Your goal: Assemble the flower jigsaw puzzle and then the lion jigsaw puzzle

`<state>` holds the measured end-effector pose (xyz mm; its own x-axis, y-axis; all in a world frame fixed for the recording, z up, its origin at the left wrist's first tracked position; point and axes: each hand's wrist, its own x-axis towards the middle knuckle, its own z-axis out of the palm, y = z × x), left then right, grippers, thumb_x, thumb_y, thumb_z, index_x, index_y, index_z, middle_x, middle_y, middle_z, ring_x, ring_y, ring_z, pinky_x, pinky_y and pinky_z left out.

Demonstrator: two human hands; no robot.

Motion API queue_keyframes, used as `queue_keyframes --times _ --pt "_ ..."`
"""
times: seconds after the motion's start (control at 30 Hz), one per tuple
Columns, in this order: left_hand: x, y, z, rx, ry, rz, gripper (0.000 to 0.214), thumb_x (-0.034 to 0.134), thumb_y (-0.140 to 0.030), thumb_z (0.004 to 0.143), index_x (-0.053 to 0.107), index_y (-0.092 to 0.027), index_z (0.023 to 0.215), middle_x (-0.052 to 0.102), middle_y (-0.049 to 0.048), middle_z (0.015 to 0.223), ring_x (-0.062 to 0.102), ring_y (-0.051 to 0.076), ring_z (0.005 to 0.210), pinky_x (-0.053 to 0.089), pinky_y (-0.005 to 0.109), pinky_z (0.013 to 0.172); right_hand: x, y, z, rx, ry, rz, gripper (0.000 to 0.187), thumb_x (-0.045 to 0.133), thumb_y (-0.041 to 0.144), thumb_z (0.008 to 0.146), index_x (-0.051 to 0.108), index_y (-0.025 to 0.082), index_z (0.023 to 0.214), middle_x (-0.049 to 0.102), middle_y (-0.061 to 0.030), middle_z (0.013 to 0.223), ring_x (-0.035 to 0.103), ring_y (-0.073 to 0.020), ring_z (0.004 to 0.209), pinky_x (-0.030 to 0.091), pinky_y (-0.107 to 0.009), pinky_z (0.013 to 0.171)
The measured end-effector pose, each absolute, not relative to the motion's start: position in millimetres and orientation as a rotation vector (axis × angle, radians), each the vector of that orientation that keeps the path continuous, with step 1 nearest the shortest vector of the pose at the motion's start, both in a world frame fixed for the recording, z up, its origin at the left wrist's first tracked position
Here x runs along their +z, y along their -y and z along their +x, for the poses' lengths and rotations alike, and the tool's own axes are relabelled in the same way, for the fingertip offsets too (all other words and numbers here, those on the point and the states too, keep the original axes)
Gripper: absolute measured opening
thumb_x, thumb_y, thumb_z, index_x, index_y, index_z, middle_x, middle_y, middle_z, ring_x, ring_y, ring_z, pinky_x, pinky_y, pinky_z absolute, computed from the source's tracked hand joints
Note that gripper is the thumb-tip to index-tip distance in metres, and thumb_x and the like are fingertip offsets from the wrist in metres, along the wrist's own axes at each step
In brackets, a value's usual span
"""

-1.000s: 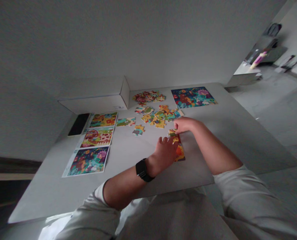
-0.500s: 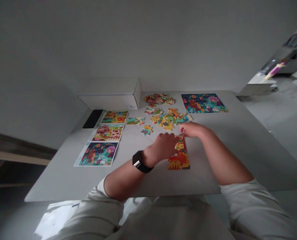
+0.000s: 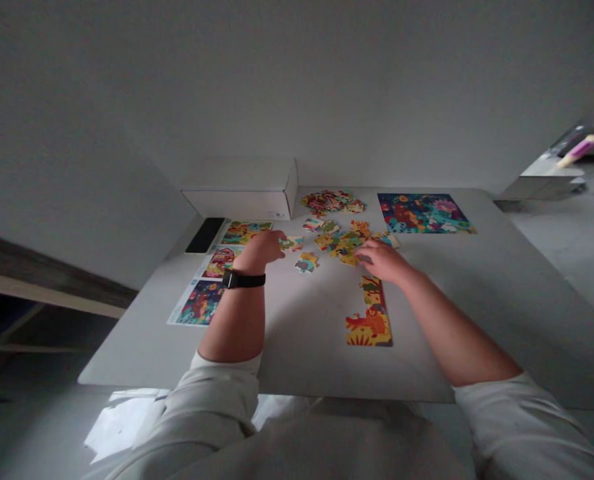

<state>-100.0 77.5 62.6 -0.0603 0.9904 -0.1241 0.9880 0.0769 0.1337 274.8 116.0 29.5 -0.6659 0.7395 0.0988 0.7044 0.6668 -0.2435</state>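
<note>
My left hand [image 3: 263, 249], a black watch on its wrist, is over the printed picture sheets [image 3: 197, 303]. Its thumb and fingers are apart, beside a green and pink puzzle piece [image 3: 293, 243]. My right hand [image 3: 385, 260] has its fingers stretched over the near edge of a loose heap of yellow puzzle pieces [image 3: 345, 241]; no piece shows in its grip. Below it lies a joined strip of puzzle [image 3: 369, 325] with an orange lion and a red right edge. A grey and yellow piece [image 3: 307, 263] lies alone between the hands.
A white box [image 3: 237, 202] stands against the wall at the back left, with a black phone [image 3: 205, 235] in front of it. Another puzzle heap [image 3: 331, 201] is at the back. A finished dark blue puzzle picture [image 3: 424, 213] lies at the back right of the white table [image 3: 301, 347].
My left hand has left the joined strip and moved left and away from me toward the sheets. My right hand has shifted from the strip's top to the yellow heap. The view has turned slightly.
</note>
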Motion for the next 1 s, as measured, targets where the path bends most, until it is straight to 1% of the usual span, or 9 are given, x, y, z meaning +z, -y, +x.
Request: queue_keyframes --times 0.1,0.17,0.3,0.4,0.53,0.67,0.83,0.9,1.0 --pt "57 -79 -113 0.035 -2.303 1.913 0.058 0.087 -0.026 0.080 0.076 -0.025 0.136 0.080 0.0118 0.125 0.076 0.031 0.114 0.059 0.037 0.096 19 -113 271 0.272 2.726 -1.143 0.032 0.075 0.024 0.098 0.082 0.029 0.128 0.072 -0.0102 0.137 0.069 -0.0289 0.128 0.050 -0.045 0.118" --pt "53 -80 -118 0.054 -2.319 1.908 0.055 0.085 -0.028 0.082 0.076 -0.024 0.136 0.080 0.0124 0.126 0.075 0.031 0.116 0.059 0.038 0.100 15 -113 270 0.277 2.736 -1.142 0.033 0.075 0.026 0.098 0.082 0.030 0.131 0.071 -0.0103 0.139 0.069 -0.0295 0.128 0.052 -0.046 0.117" --pt "44 -85 -116 0.121 -2.266 2.013 0.052 0.079 -0.022 0.086 0.076 -0.023 0.137 0.077 0.0123 0.134 0.071 0.031 0.127 0.055 0.038 0.112 11 -115 271 0.288 2.732 -1.123 0.034 0.074 0.027 0.099 0.081 0.030 0.132 0.072 -0.0106 0.138 0.069 -0.0293 0.128 0.053 -0.045 0.117" --pt "35 -88 -111 0.214 -2.205 2.092 0.050 0.074 -0.018 0.088 0.077 -0.024 0.138 0.075 0.0118 0.140 0.069 0.029 0.132 0.051 0.037 0.118 10 -117 272 0.306 2.721 -1.116 0.035 0.074 0.026 0.099 0.081 0.029 0.132 0.070 -0.0104 0.143 0.069 -0.0284 0.130 0.052 -0.044 0.119" --pt "25 -93 -106 0.173 -2.136 2.142 0.044 0.068 -0.021 0.093 0.078 -0.023 0.136 0.076 0.0119 0.136 0.070 0.026 0.128 0.052 0.034 0.114 11 -115 271 0.322 2.722 -1.123 0.035 0.072 0.025 0.099 0.080 0.027 0.133 0.069 -0.0112 0.147 0.068 -0.0282 0.133 0.050 -0.044 0.120" --pt "18 -96 -98 0.174 -2.144 2.187 0.041 0.064 -0.026 0.097 0.078 -0.023 0.135 0.074 0.0132 0.136 0.069 0.027 0.127 0.051 0.038 0.115 15 -112 268 0.352 2.735 -1.134 0.035 0.068 0.024 0.101 0.079 0.027 0.134 0.069 -0.0106 0.148 0.066 -0.0265 0.138 0.047 -0.043 0.123" --pt "16 -97 -88 0.275 -2.147 2.196 0.034 0.064 -0.030 0.100 0.080 -0.021 0.129 0.075 0.0143 0.134 0.069 0.028 0.128 0.050 0.042 0.118 21 -111 268 0.349 2.703 -1.199 0.042 0.056 0.012 0.101 0.081 0.028 0.132 0.071 -0.0067 0.147 0.067 -0.0233 0.135 0.046 -0.040 0.123" --pt "19 -96 -86 0.360 -2.159 2.178 0.034 0.063 -0.029 0.101 0.079 -0.020 0.130 0.074 0.0140 0.136 0.068 0.028 0.130 0.048 0.042 0.121 25 -113 270 0.305 2.640 -1.265 0.045 0.052 0.009 0.100 0.081 0.026 0.131 0.073 -0.0079 0.144 0.068 -0.0237 0.131 0.047 -0.039 0.121" --pt "26 -94 -74 0.541 -2.102 2.193 0.037 0.062 -0.025 0.101 0.076 -0.017 0.134 0.074 0.0139 0.140 0.067 0.027 0.132 0.048 0.042 0.122 30 -117 275 0.187 2.506 -1.438 0.046 0.051 0.010 0.099 0.079 0.021 0.133 0.074 -0.0115 0.140 0.067 -0.0270 0.130 0.048 -0.040 0.120"
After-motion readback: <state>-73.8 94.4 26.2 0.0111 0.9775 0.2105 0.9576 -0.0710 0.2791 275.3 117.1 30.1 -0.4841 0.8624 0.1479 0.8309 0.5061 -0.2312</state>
